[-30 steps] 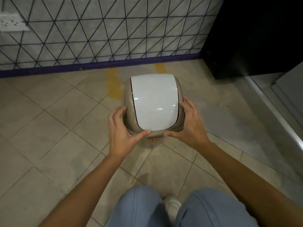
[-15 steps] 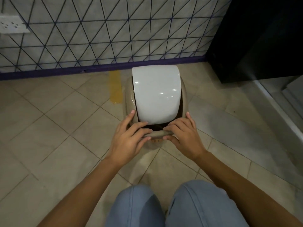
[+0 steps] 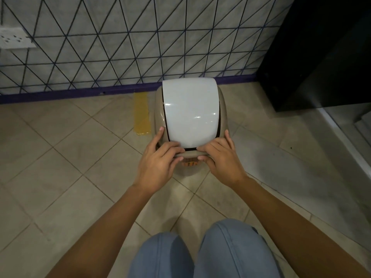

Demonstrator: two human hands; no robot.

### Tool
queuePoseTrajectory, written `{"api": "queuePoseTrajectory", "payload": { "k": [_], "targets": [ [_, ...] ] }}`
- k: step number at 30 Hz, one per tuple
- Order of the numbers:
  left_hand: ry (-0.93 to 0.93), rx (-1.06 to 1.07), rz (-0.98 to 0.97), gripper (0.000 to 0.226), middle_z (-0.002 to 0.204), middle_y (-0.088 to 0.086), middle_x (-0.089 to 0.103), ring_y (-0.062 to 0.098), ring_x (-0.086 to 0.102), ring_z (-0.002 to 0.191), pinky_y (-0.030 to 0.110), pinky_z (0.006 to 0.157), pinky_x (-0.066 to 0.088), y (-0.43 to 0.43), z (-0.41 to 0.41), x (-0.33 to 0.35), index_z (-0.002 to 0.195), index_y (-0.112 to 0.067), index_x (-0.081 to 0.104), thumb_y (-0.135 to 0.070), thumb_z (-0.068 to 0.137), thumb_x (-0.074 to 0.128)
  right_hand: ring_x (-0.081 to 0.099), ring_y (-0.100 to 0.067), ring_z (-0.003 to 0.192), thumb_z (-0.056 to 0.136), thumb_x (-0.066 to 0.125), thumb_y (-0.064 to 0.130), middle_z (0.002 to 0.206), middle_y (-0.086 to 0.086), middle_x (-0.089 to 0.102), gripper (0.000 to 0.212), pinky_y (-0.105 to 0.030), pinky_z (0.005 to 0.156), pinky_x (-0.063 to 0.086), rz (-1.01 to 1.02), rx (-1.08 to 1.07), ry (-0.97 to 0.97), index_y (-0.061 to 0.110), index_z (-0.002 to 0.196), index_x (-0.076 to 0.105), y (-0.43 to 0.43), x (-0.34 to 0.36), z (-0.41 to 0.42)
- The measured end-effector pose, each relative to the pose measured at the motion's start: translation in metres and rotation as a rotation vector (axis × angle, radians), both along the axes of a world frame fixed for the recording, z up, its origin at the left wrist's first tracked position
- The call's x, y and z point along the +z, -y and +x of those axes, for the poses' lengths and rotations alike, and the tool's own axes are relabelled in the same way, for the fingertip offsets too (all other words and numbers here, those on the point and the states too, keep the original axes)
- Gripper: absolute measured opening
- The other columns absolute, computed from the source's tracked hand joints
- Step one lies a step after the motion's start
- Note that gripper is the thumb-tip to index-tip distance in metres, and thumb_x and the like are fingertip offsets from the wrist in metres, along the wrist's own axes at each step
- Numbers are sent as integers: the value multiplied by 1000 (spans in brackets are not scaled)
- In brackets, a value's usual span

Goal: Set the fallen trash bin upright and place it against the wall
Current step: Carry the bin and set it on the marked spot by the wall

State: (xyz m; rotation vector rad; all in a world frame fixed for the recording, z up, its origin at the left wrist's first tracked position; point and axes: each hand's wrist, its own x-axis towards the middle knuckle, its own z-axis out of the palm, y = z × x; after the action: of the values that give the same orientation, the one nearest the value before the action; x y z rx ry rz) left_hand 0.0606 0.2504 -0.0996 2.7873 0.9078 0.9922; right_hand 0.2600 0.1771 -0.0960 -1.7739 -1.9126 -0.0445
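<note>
Since a second ago the trash bin (image 3: 190,125) sits closer to the wall (image 3: 140,43), and both hands have shifted from its sides to its near rim. In the head view it stands upright; the left hand (image 3: 158,163) and right hand (image 3: 218,159) each grip that rim. Its back seems to meet the purple baseboard (image 3: 80,93), though any gap is hidden. Only releasing looks left.
</note>
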Motion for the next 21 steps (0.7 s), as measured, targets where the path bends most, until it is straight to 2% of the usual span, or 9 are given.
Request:
{"api": "queuePoseTrajectory", "payload": {
  "k": [5,8,12,21],
  "targets": [
    [-1,68,-59,18,105,16,70,43,41,130,50,106,39,-12,17,4,96,0,70,-13,83,69,59,-26,98,83,66,16,84,-6,70,20,-35,117,1,-44,-5,-60,5,99,72,-24,8,9],
    [0,78,-77,18,103,19,70,41,41,128,52,98,46,-18,24,7,94,4,70,-9,81,70,59,-27,100,84,65,16,86,-8,72,22,-38,117,3,-59,-17,-72,4,101,72,-37,9,11],
    [-32,83,-66,18,99,18,71,42,42,128,50,101,44,-33,28,11,94,3,69,-10,83,68,59,-27,101,85,64,17,86,-10,71,23,-38,117,3,-66,-19,-60,4,102,72,-51,11,13],
    [0,53,-33,18,102,14,71,38,41,130,50,100,45,-50,32,0,97,0,69,-14,86,65,66,-30,92,79,67,10,81,-15,70,20,-52,113,13,-36,22,-49,-2,94,73,-64,12,19]
  ]
}}
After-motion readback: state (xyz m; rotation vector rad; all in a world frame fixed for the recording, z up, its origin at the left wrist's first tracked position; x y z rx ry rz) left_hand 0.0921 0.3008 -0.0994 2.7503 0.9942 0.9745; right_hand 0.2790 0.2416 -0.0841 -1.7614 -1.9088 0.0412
